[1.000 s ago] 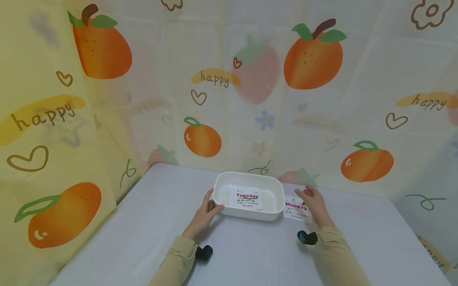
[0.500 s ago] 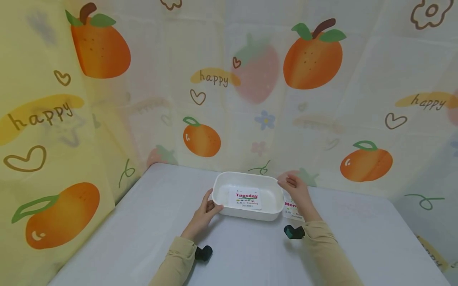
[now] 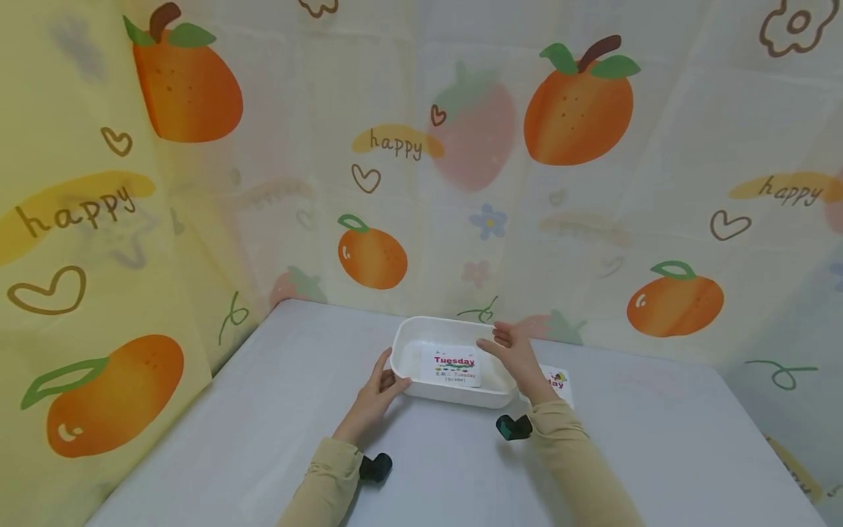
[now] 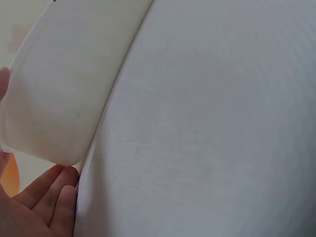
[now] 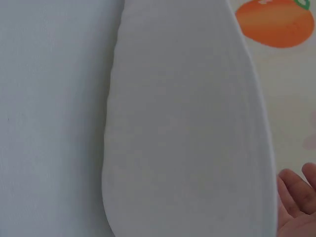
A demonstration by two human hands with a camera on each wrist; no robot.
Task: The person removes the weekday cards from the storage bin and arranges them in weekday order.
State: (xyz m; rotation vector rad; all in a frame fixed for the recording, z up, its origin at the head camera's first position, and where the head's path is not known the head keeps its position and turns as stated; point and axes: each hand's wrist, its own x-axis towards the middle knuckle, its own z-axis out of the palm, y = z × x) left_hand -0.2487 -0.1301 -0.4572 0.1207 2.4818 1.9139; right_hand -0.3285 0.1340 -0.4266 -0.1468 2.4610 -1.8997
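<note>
A white rectangular plastic container (image 3: 454, 395) stands on the table, and a card printed "Tuesday" (image 3: 454, 367) lies inside it. At its left end my left hand (image 3: 371, 402) grips it, thumb on the near rim and fingers along the left side. The left wrist view shows the fingers (image 4: 54, 200) at the container's corner. Over the right end hovers my right hand (image 3: 520, 362), fingers loosely bent with nothing held. Partly hidden behind that hand and wrist, a second card (image 3: 560, 379) lies on the table just right of the container; only "day" shows.
A white cloth covers the table (image 3: 428, 468). Behind it hangs a curtain (image 3: 290, 132) printed with oranges, strawberries and "happy". Dark wrist cameras sit on the left wrist (image 3: 375, 468) and right wrist (image 3: 514, 427).
My right hand has moved left, from above the Monday card to over the container's right end, uncovering the card's right part. The left hand and container have stayed in place.
</note>
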